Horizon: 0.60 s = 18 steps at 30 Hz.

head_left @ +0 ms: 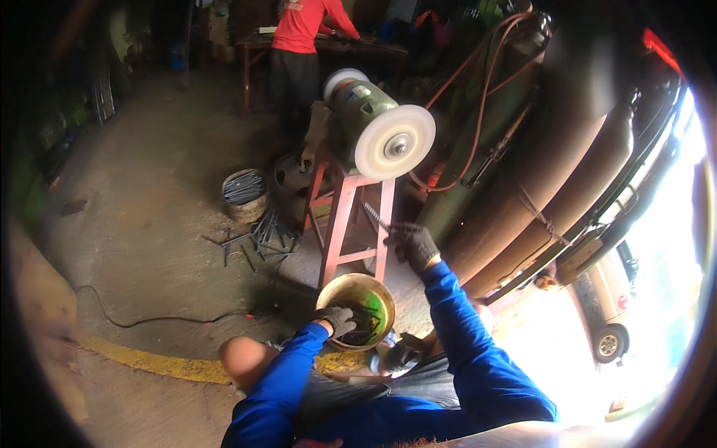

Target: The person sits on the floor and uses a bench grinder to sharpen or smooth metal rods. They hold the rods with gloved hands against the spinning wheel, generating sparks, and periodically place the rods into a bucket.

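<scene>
My right hand (413, 246), in a dark work glove, is closed around the lower end of a ridged metal rod (376, 215). The rod tilts up and left in front of the red stand, below the bench grinder's (366, 108) near wheel (395, 142). My left hand (336, 321), also gloved, rests over the left rim of a bucket (357, 281) with its fingers loosely apart and nothing visible in them. Inside the bucket, dark pieces (366, 322) lie against a green-stained wall; I cannot make out their kind.
The grinder's red stand (340, 224) rises just beyond the bucket. Left of it are a tub of dark rods (245, 188) and a loose rod pile (273, 231). Large gas cylinders (549, 175) lean at right. A cable (149, 323) crosses the floor. A person in red (299, 30) works behind.
</scene>
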### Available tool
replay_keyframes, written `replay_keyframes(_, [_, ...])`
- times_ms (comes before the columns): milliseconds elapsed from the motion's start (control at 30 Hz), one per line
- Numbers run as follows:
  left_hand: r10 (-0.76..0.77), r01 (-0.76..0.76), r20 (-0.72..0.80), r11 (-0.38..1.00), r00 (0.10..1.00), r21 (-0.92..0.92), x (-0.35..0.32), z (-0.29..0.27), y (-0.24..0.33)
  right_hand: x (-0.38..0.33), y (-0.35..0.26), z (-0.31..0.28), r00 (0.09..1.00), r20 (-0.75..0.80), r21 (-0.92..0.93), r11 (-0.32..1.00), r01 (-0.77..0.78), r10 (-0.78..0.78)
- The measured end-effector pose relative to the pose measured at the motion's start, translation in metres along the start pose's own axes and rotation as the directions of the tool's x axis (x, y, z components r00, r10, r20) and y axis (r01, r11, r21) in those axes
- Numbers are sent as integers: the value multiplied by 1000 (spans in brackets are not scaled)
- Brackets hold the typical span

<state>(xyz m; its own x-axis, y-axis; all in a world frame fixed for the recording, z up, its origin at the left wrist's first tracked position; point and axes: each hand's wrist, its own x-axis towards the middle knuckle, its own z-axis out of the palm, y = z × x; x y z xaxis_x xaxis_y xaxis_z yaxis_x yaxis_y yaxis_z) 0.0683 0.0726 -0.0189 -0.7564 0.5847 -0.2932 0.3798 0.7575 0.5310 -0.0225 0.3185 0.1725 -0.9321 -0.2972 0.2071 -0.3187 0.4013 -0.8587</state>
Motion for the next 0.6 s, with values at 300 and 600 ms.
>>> replay_keyframes(300, [-66,78,-330,997,941,23,-33,20,29,-192,168,152,936,289,-353,931,-91,201])
replay_keyframes(600, [-128,134,-49,979,991,153,16,31,86,-164,190,133,915,396,-586,789,185,80])
